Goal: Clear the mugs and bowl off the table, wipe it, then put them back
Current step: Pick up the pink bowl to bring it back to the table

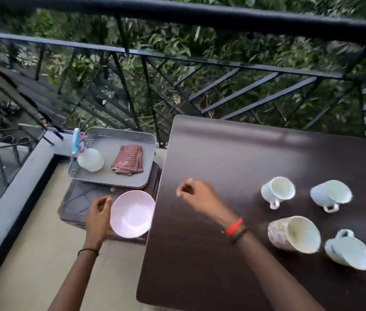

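On a balcony edged by a black metal railing [177, 57], one dark brown counter [245, 153] carries four mugs, all grouped toward its right side. To its left, one grey perforated tray [119, 136] sits atop a dark plastic stool [81, 198], holding one folded red-checked cloth [128, 159] and one white spray bottle [89, 159] lying on its side — blue nozzle end toward the far left corner of the tray, long axis running roughly front to back.

One pink bowl [132, 213] is off the counter, resting upright on the stool just in front of the tray, mouth facing up. The left hand [98, 215] is beside the bowl's left rim, its fingers curled loosely and holding nothing; whether they touch the rim cannot be told. The right hand [196, 194] hovers over the counter's left portion, well apart from the mugs, fingers loosely curled and empty; a red band and a dark band circle that wrist.

Of the four mugs, the patterned mug [294, 234] is largest. The two far white mugs — one left [277, 191], one right [330, 194] — show handles pointing toward the viewer. The near right mug [348, 250] has its handle pointing away.
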Available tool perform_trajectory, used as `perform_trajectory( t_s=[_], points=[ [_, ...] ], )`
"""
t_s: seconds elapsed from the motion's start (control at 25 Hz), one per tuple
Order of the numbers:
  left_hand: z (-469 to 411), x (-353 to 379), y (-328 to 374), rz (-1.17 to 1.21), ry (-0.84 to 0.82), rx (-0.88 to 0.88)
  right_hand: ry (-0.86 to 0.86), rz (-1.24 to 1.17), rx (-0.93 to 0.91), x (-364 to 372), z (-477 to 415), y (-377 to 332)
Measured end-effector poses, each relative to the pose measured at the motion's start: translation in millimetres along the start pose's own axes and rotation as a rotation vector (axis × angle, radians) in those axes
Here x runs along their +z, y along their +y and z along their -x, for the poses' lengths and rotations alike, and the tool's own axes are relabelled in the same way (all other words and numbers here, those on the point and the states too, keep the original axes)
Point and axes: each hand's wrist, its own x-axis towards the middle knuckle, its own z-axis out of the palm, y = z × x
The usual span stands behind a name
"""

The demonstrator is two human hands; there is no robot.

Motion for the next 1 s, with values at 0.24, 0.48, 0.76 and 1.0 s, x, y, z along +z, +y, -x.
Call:
perform_trajectory(
  t_s=[0.24, 0.48, 0.76, 1.0],
  points=[
    [-57, -9, -95, -0.154, -0.148, -0.229, -0.085, 0.185, 0.081, 129, -127, -38],
    [-77, 4, -143, -0.232, -0.411, -0.297, -0.334, 0.571, 0.251, 193, -175, -5],
    [-110, 22, -198, -0.178, -0.451, -0.388, -0.351, 0.525, 0.403, 205, -187, 18],
    [-101, -23, -144, -0.203, -0.398, -0.305, -0.26, 0.437, 0.378, 207, -173, 5]
  ],
)
